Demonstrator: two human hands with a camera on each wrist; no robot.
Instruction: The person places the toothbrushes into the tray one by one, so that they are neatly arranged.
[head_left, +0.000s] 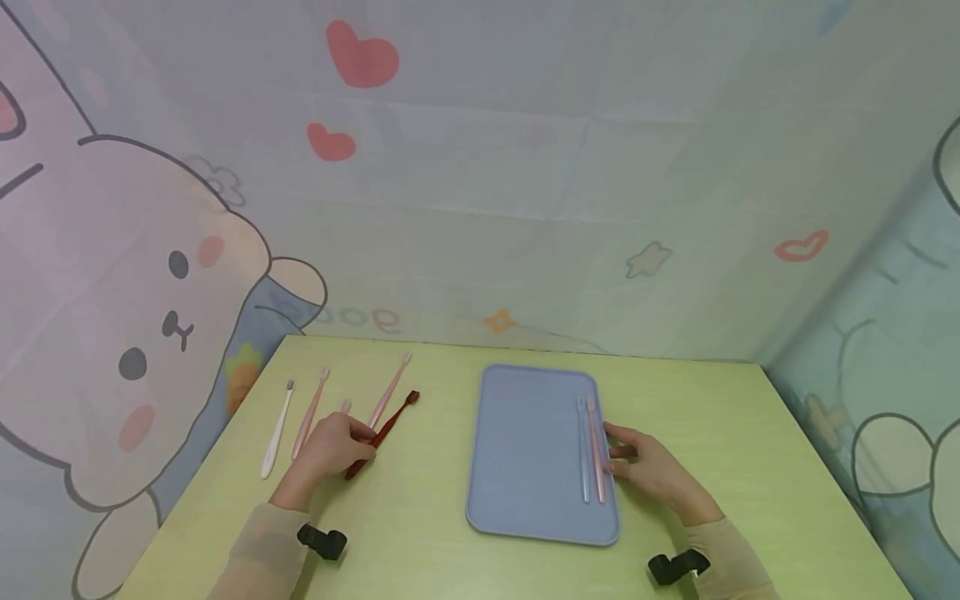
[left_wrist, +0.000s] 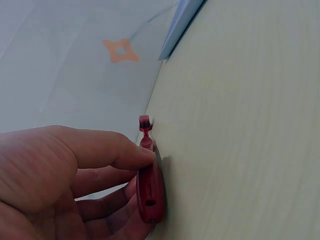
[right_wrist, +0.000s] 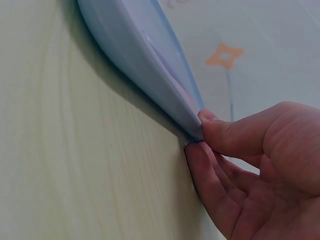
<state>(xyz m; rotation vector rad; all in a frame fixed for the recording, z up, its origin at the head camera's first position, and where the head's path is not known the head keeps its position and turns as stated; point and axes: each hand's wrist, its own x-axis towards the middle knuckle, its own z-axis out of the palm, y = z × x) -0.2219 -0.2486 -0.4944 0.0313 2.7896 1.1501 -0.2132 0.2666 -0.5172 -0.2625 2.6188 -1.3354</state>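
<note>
My left hand (head_left: 333,446) pinches a dark red toothbrush (head_left: 386,431) between thumb and fingers, its head pointing away to the right. In the left wrist view the red toothbrush (left_wrist: 150,192) is close to the table surface; whether it touches cannot be told. My right hand (head_left: 652,471) grips the right edge of a blue tray (head_left: 525,467), thumb on the rim and fingers below, as the right wrist view shows. On the tray's right side lie a blue toothbrush (head_left: 584,450) and a pink toothbrush (head_left: 596,454), side by side.
Left of the tray, a white toothbrush (head_left: 277,433), a pink toothbrush (head_left: 309,417) and another pink one (head_left: 390,392) lie on the yellow-green table (head_left: 420,533). A further brush head (head_left: 345,407) shows behind my left hand. A printed cloth (head_left: 487,208) hangs behind the table.
</note>
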